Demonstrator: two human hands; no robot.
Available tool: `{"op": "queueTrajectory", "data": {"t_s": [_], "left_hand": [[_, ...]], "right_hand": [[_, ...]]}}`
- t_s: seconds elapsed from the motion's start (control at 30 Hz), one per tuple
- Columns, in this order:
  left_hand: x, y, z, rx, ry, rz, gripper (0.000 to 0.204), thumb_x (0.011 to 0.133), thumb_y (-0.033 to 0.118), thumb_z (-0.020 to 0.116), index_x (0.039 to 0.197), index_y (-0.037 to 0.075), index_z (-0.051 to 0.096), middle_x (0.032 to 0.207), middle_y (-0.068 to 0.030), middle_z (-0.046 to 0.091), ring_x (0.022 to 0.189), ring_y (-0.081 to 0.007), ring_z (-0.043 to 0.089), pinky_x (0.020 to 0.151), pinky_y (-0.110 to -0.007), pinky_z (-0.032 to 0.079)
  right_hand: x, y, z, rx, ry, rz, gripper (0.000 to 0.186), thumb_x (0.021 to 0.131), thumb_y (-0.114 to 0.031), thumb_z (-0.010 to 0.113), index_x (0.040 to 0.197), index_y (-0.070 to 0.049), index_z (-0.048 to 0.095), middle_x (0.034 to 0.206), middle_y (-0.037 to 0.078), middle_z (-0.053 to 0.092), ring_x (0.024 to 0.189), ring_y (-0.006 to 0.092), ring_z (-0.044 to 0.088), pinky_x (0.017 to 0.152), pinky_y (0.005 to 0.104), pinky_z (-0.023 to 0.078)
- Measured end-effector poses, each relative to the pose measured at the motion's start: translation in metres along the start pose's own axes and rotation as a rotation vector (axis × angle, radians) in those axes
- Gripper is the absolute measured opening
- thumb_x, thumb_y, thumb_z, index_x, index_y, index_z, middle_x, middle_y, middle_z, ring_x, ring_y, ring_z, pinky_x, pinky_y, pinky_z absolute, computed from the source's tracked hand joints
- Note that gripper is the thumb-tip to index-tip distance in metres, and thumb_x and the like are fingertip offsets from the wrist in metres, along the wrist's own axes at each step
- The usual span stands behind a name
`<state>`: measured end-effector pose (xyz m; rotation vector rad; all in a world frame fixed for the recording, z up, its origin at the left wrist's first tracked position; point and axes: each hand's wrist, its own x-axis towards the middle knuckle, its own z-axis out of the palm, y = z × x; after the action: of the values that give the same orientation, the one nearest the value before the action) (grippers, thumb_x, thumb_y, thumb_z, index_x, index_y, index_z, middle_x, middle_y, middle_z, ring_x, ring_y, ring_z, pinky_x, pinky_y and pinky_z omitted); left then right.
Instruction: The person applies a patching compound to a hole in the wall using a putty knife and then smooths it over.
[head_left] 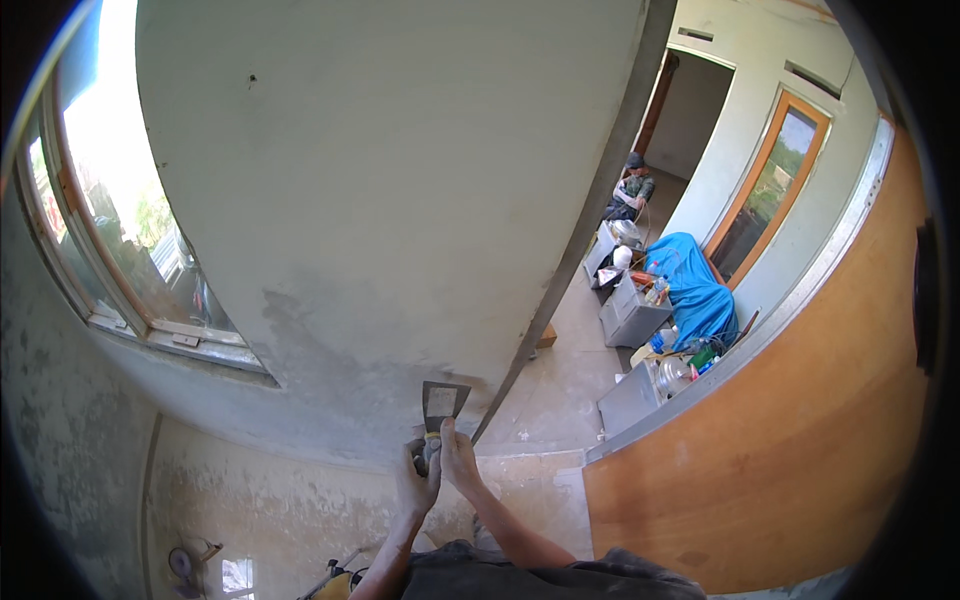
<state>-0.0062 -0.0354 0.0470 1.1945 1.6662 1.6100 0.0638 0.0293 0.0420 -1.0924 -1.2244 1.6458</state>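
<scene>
A putty knife (443, 402) with a wide, dark-edged blade and a pale patch in its middle points up in front of the grey-white wall (420, 200). My left hand (418, 482) is closed round its handle, below the blade. Close against it from the right, my right hand (459, 462) is closed at the top of the handle, thumb raised near the blade's base; its other fingers are partly hidden. Darker, damp-looking smears of plaster (320, 335) mark the lower wall around the blade. Whether the blade touches the wall I cannot tell.
A framed window (150, 270) is at the left. Past the wall's right edge lies a doorway with an orange-brown door (750, 430). Beyond it are grey boxes (635, 312), a blue cover (690, 285), pots and bottles, and a seated person (630, 190). A tape roll (181, 565) lies lower left.
</scene>
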Motion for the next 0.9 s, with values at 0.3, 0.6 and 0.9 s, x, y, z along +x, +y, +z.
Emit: {"op": "queueTrajectory", "data": {"t_s": [0.3,0.6,0.9], "left_hand": [[-0.017,0.011,0.013,-0.086,0.03,0.019,0.025,0.085,0.012,0.054,0.104,-0.004,0.048,0.088,-0.0167,0.06,0.079,-0.0259,0.06,0.066,-0.034,0.046],[0.005,0.021,-0.018,-0.176,0.141,-0.066,0.017,0.089,0.021,0.055,0.085,0.005,0.048,0.065,0.006,0.037,0.058,-0.0035,0.031,0.05,-0.021,0.026],[0.019,0.01,-0.012,-0.182,0.064,-0.051,0.019,0.089,0.021,0.055,0.083,0.003,0.051,0.061,0.0028,0.039,0.054,-0.005,0.032,0.047,-0.023,0.028]], "right_hand": [[-0.031,-0.064,-0.018,-0.583,-0.215,-0.388,0.034,0.09,-0.029,0.05,0.105,-0.001,0.059,0.094,0.016,0.062,0.091,0.0244,0.06,0.081,0.032,0.044],[-0.037,-0.169,-0.094,-0.131,0.305,-0.863,0.044,0.082,0.004,0.051,0.126,0.002,0.042,0.124,0.018,0.049,0.112,0.0262,0.049,0.094,0.0362,0.039],[0.014,-0.151,-0.027,-0.558,0.236,-0.92,0.091,0.076,-0.016,0.068,0.14,0.0,0.006,0.143,0.027,0.004,0.134,0.0372,0.007,0.106,0.0406,0.017]]}}
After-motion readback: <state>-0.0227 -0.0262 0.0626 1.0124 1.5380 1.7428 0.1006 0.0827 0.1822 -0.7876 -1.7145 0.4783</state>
